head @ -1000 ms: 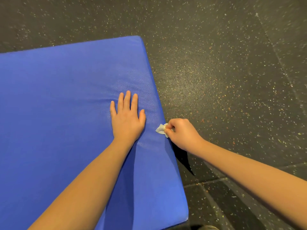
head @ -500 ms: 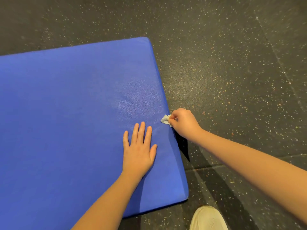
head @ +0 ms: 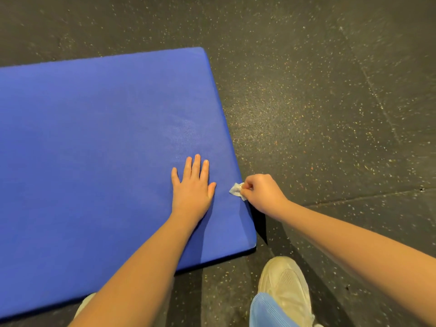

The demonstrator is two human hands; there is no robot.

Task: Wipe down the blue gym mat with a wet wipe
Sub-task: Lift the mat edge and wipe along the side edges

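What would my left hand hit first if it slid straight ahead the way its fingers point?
Nothing, as far as I can see: the left hand lies flat on the blue mat, and only bare mat lies ahead until the mat's edge near its far right corner, then the speckled floor.

The left hand (head: 192, 187) lies flat, palm down, on the blue gym mat (head: 94, 138) near its right edge, with the fingers straight and the thumb spread to the right. The right hand (head: 262, 193) is at that same edge, fingers curled, pinching a small crumpled wet wipe (head: 236, 190) against the mat. Both forearms are bare and reach forward.
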